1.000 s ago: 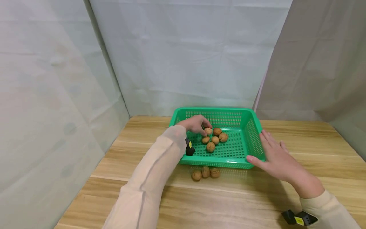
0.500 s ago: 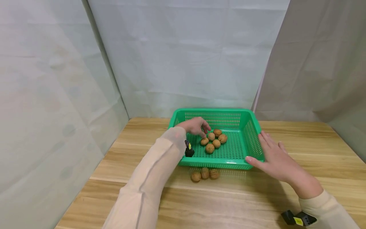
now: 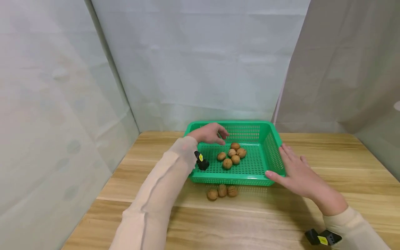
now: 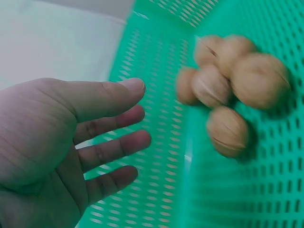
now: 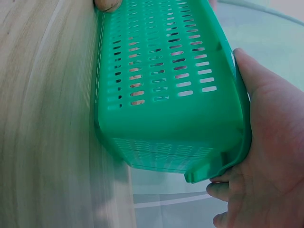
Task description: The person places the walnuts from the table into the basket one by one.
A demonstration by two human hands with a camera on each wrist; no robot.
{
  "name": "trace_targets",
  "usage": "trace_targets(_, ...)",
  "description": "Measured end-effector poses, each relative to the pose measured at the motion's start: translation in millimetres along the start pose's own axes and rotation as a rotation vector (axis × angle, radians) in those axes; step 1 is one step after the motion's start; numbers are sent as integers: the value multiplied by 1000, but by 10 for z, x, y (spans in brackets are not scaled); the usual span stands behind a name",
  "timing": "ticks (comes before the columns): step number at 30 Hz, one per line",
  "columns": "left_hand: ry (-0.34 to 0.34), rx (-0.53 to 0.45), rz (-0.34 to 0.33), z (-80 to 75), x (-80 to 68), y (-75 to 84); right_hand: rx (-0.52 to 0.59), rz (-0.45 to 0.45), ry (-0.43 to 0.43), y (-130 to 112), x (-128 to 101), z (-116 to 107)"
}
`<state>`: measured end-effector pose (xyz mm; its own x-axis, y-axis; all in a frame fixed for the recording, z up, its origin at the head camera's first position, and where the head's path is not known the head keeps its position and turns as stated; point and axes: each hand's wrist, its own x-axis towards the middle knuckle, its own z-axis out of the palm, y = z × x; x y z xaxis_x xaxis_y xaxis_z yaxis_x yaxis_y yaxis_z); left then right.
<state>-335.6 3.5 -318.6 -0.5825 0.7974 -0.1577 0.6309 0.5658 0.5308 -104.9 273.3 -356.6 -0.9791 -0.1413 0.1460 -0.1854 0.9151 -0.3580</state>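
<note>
A green perforated basket (image 3: pixel 268 137) stands on the wooden table, with several walnuts (image 3: pixel 231 155) clustered on its floor. My left hand (image 3: pixel 218 134) hovers over the basket's far left corner, fingers spread and empty. In the left wrist view the left hand (image 4: pixel 135 128) is open beside the blurred walnuts (image 4: pixel 228 80). My right hand (image 3: pixel 281 163) lies flat against the basket's right wall, thumb at the near right corner. The right wrist view shows the right hand's palm (image 5: pixel 270 137) pressed on the basket's rim (image 5: pixel 237 95).
Three walnuts (image 3: pixel 222 191) lie on the table (image 3: pixel 268 215) just in front of the basket; one walnut (image 5: pixel 107 4) shows at the top of the right wrist view. Pale cloth walls close in the left, back and right.
My left hand has lifted off the walnut cluster and drawn back toward the basket's far left corner, empty. The right hand stays against the basket's right side.
</note>
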Motion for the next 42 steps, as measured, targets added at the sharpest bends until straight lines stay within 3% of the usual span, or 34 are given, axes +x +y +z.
trace_targets(6,64,4,96,-217,-275,273,-10,1,6,-5,63,7)
trace_targets(11,109,-22,199,-238,-629,462,7,4,-5,-29,114,19)
trace_targets(18,163,-85,374,32,-1241,517,13,-3,-10,-48,199,51)
trace_targets(24,231,-165,461,347,-1585,498,15,-8,-11,-38,227,40)
trace_targets(27,231,-191,473,479,-1657,473,18,-4,-18,-19,218,27)
trace_targets(31,226,-197,470,590,-1639,438,13,1,-9,11,202,-4)
trace_targets(42,130,-138,380,836,-1537,334,34,1,-3,-8,169,43)
